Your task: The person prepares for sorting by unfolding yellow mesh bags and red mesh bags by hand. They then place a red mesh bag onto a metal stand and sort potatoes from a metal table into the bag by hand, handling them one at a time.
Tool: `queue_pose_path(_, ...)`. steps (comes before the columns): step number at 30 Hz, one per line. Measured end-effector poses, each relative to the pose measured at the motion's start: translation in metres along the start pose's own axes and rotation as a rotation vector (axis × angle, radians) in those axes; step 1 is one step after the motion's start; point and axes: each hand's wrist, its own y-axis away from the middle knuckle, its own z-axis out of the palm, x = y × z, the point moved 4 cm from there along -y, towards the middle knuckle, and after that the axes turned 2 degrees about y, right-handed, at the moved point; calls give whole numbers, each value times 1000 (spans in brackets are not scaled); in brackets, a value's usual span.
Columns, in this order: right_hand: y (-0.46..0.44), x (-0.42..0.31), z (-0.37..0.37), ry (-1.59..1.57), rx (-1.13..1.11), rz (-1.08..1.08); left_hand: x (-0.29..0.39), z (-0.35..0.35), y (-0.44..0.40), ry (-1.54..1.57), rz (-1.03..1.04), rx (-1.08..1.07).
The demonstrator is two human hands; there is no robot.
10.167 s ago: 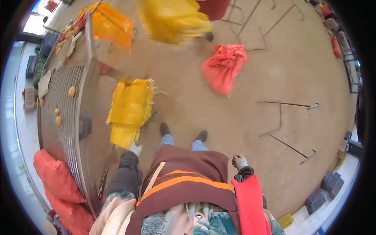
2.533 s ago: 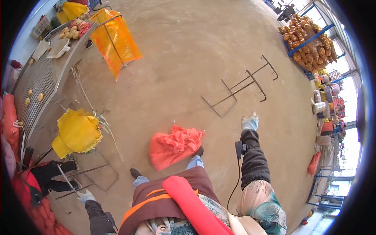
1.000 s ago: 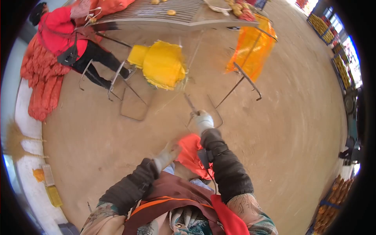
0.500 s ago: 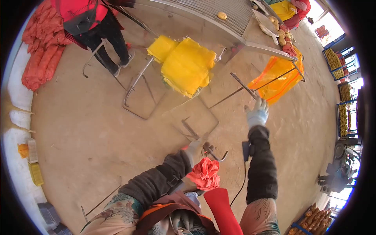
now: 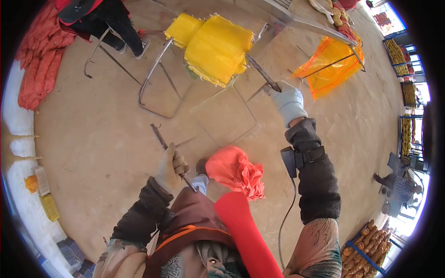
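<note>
- Half a second ago the right hand [image 5: 287,102] has its fingers spread beside a bar; now they are clamped round the right-hand bar [image 5: 259,68]
- The left hand [image 5: 170,169] also changes: it sits lower and nearer the apron [image 5: 187,211], fingers curled tightly round the left-hand bar [image 5: 158,136]
- This means both hands have hold of metal at once, one bar close to the body, the other farther forward; thin floor rails [image 5: 255,121] lie between them, apparently part of the same stand, though the joints are hard to make out
- The yellow bundle [image 5: 218,48] overlaps the far end of the right-hand bar in view, hiding its tip; whether they touch I cannot tell
- The red sack [image 5: 232,167] lies crumpled on the floor beside a shoe [image 5: 201,166], between the two arms and just short of the rails, so foot room there is tight
- Another metal stand [image 5: 153,76] is close on the left, with a co-worker's legs [image 5: 123,28] beyond it
- The orange sack [image 5: 331,65] hangs near the metal table [image 5: 296,18], past the right hand
- A loose cable [image 5: 282,222] trails from the right wrist device [image 5: 292,160], free of the bars
</note>
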Motion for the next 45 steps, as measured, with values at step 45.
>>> queue_pose_path(45, 386, 290, 470, 317, -615, 2, -179, 11, 11, -1508, 650, 255)
